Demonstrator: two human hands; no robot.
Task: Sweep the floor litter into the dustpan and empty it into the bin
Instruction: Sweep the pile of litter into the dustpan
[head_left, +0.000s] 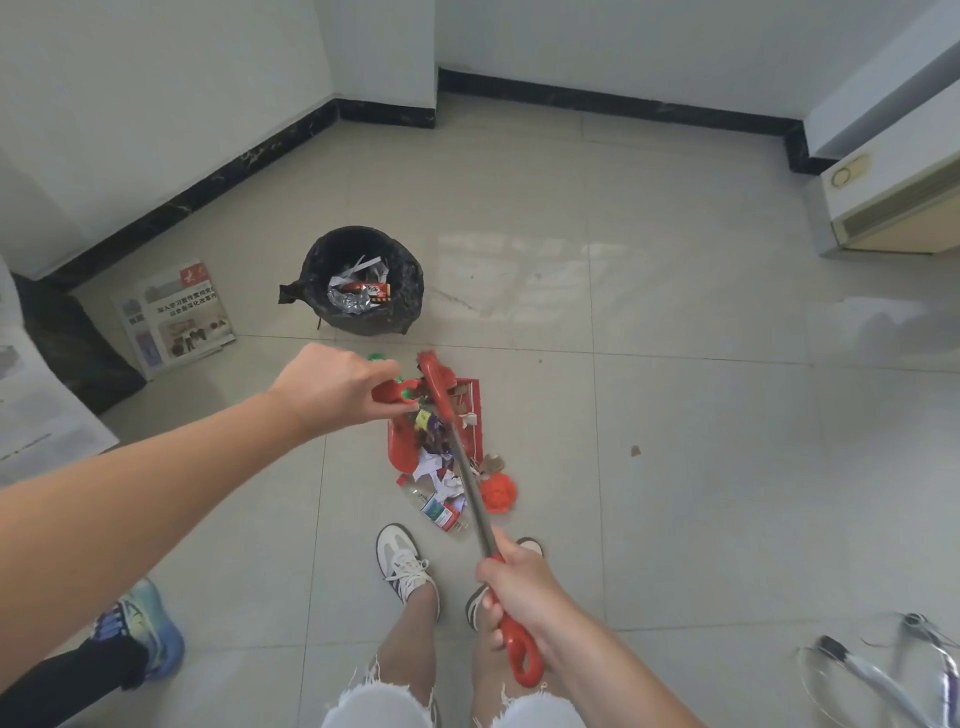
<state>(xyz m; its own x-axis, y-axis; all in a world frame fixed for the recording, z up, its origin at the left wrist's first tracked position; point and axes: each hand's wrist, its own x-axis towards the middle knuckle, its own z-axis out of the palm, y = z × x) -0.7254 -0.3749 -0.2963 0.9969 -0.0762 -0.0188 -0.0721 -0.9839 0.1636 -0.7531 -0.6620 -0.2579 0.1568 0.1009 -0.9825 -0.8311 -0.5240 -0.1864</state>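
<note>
Our left hand (332, 387) gripped red dustpan (402, 449) handle | our right hand (524, 587) gripped broom (470, 483) handle | litter (436, 467) piled in dustpan | black-lined bin (408, 291) stood near, beyond it

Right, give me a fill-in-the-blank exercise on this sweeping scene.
1. The bin is lined with a ___ bag.
2. The dustpan holding litter is ___.
3. The newspaper lies on the ___.
4. The long handle is gripped by the ___ hand.
Missing words: black, red, floor, right.
</note>
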